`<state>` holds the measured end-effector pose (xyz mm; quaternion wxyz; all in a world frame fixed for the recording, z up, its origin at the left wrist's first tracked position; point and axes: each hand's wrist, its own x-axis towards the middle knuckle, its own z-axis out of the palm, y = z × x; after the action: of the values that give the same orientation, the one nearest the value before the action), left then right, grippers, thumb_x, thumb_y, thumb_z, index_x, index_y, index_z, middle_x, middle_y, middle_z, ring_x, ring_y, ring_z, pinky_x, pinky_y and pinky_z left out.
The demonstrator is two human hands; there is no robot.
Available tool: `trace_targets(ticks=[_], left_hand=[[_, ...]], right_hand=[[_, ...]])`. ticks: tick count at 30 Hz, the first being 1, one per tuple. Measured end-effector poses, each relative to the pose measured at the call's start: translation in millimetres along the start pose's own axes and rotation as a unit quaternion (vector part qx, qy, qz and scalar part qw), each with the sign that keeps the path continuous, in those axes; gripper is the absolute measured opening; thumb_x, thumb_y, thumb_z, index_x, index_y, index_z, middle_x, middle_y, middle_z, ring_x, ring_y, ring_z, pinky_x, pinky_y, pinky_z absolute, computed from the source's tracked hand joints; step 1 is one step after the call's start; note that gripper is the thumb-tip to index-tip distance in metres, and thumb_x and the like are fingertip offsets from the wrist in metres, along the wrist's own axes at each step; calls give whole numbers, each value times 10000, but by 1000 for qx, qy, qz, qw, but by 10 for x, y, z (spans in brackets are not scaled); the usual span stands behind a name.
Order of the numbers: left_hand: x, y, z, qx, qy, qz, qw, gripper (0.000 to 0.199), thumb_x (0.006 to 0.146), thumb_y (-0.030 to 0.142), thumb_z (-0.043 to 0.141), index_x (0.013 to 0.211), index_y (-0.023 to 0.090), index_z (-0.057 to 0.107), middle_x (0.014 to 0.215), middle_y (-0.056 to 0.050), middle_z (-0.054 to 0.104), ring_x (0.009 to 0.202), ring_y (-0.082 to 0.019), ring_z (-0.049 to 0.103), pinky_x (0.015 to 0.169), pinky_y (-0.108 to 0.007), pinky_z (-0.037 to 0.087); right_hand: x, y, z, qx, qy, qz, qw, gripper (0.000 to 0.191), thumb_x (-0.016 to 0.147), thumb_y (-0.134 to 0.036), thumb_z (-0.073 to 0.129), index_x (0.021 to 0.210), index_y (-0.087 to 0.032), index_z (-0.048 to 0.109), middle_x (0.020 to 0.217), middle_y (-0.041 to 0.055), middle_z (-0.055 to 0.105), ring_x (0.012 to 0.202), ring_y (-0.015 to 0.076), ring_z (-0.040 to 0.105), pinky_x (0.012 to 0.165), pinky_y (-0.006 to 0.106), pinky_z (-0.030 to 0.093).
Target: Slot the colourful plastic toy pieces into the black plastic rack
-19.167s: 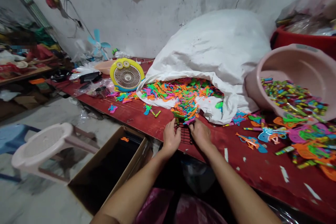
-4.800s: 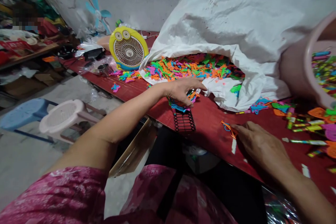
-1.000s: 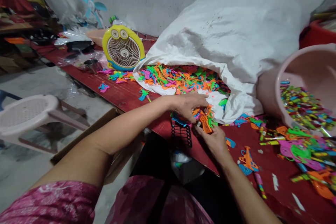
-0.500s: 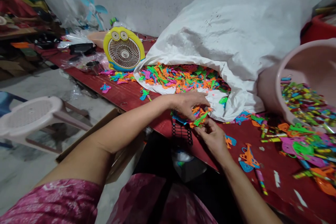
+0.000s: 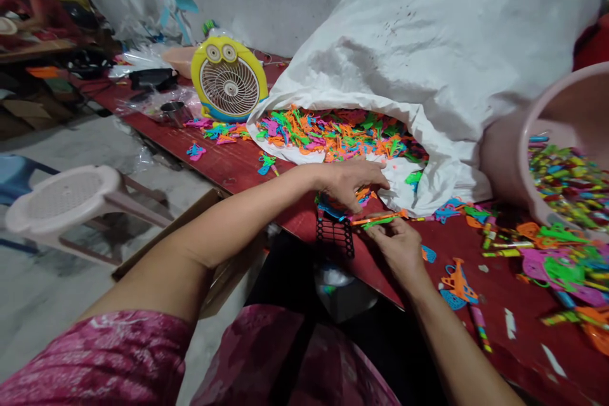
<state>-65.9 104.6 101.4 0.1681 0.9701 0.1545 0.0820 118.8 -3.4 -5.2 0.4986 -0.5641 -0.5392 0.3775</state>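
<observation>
My left hand (image 5: 352,184) lies curled over a small bunch of coloured plastic pieces (image 5: 330,208) at the table edge, next to a black plastic grid (image 5: 335,239). My right hand (image 5: 397,246) pinches a long orange and green plastic piece (image 5: 378,221) between thumb and fingers. Behind my hands, a white woven sack (image 5: 404,57) lies open, spilling a heap of bright plastic pieces (image 5: 337,133). Loose blue and orange shapes (image 5: 457,288) lie to the right of my right hand.
A red table (image 5: 223,171) runs left to right. At right, a tilted pink basin (image 5: 561,139) holds multicoloured sticks above scattered pieces. A yellow cartoon fan (image 5: 228,79) stands at the back. A cardboard box (image 5: 185,222) and plastic stool (image 5: 61,196) stand below left.
My right hand has drawn the orange and green piece out of the bunch toward the right. My left hand stays over the bunch. The view has shifted slightly.
</observation>
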Motion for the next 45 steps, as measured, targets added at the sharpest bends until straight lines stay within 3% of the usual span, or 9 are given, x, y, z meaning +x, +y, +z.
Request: trace_targets(ticks=[11,19,25,30,33,38,41,45], left_hand=[[-3,-4,-9,-7,3,-1,1000,652,705,308,750,1311,155,562,1379,-124,575,1472,-324,312,1200,-456,272],[21,7,1,-9,5,-8,1000,671,697,357,770,1301,150,566,1364,-127,587,1476,-332,301,1199,-476,264],[15,-1,6,-6,6,-10,1000,684,697,370,769,1304,132,564,1398,-134,559,1478,-330,292,1207,-452,249],[17,-24,24,-6,8,-7,1000,667,695,342,773,1303,158,569,1406,-118,560,1474,-324,302,1206,-457,258],[16,-11,20,-7,15,-7,1000,649,680,307,777,1282,161,585,1393,-117,573,1471,-330,309,1215,-463,243],[13,35,-14,7,-2,-17,1000,660,676,260,746,1302,162,564,1400,-118,571,1486,-326,287,1213,-482,224],[13,40,-16,16,0,-20,1000,675,685,293,753,1312,145,552,1394,-133,569,1473,-324,312,1204,-482,237],[17,21,0,20,5,-5,1000,672,699,333,758,1314,150,558,1368,-132,585,1457,-331,333,1188,-475,264]], right_hand=[[40,51,65,-27,-1,-32,999,214,667,-340,739,807,-177,729,795,50,743,738,206,670,722,341,545],[-42,-11,119,-103,-30,-134,985,132,769,-303,693,836,-191,713,828,26,723,775,196,647,737,323,510],[-55,47,138,-73,15,-85,994,201,763,-344,705,876,-179,721,850,50,741,775,214,670,746,354,537],[-25,30,92,-74,-5,-73,995,198,752,-344,700,869,-186,719,834,49,740,762,225,667,742,367,538],[-27,-47,88,-137,-21,-119,983,168,786,-359,676,841,-201,699,805,50,716,746,223,642,718,357,515],[-105,-188,188,-234,-88,-229,941,159,878,-351,595,809,-215,643,785,38,627,724,186,583,669,305,443],[-119,-145,201,-238,-40,-230,943,175,893,-344,581,784,-211,612,757,20,601,699,171,555,660,292,412],[-58,3,130,-219,0,-178,959,202,855,-373,608,734,-211,610,677,2,595,626,168,521,623,292,391]])
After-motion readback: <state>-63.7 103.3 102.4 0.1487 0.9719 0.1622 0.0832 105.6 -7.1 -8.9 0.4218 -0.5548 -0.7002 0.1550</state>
